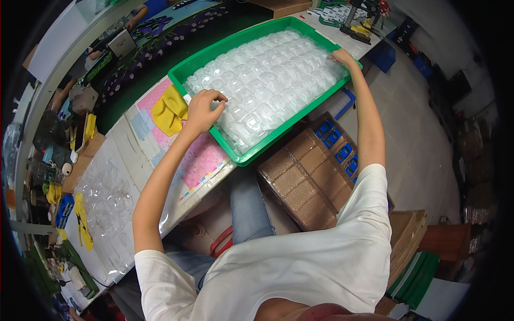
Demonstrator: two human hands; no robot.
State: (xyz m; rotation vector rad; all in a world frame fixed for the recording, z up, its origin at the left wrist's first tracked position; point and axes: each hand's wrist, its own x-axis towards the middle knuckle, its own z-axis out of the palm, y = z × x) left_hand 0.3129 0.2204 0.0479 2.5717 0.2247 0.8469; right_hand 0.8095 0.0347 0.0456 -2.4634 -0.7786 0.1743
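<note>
A green tray (249, 156) lies tilted across the bench, filled with rows of small, clear plastic-wrapped packs (262, 75). Over the tray's left rim rests my left hand (206, 108); its thumb and index finger are curved apart near the packs, with no object visible between them. My right hand (344, 56) reaches to the tray's far right corner. Its fingertips are closed together at the edge of thin clear plastic covering the packs there. A yellow cloth-like piece (169, 111) lies on the bench just left of my left hand.
Below the tray's right side stands an open cardboard box (305, 171) with bubble wrap and several blue parts. Loose clear plastic (104, 198) covers the bench at left. Beyond it runs a dark green belt (120, 91) with dark pieces. A tool stand (356, 29) is at back right.
</note>
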